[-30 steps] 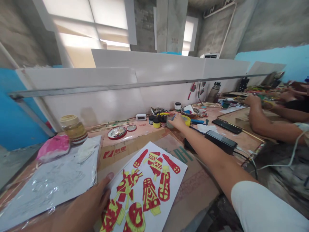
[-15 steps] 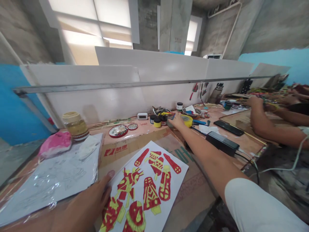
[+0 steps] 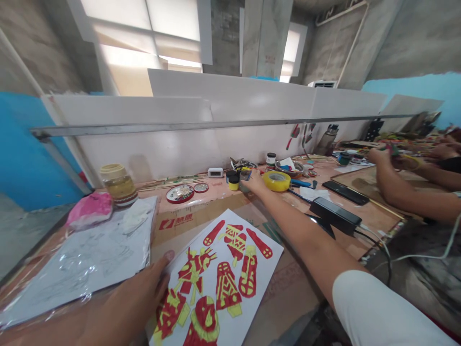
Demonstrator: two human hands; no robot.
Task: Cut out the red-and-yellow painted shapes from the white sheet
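Note:
A white sheet (image 3: 262, 240) painted with red and yellow shapes lies tilted on cardboard (image 3: 201, 210). At its left edge is my left hand (image 3: 153, 283), its fingers closed on that edge. My right hand (image 3: 255, 181) reaches to the far side of the table, its fingers closed around a small greyish jar (image 3: 244, 185). Just left of that jar stand a yellow jar (image 3: 234, 182) and a dark-lidded one. To the right of my right hand lies a roll of yellow tape (image 3: 276, 181).
Sketch sheets under plastic (image 3: 90, 259), a pink bundle (image 3: 90, 209) and a glass jar (image 3: 118, 187) are at left. A black adapter (image 3: 334, 215) and a phone (image 3: 345, 192) lie at right, near another person's arms (image 3: 406, 187).
My right hand has moved slightly left with the greyish jar, away from the yellow tape, which shows more fully. The view has shifted a little. My left hand stays at the sheet.

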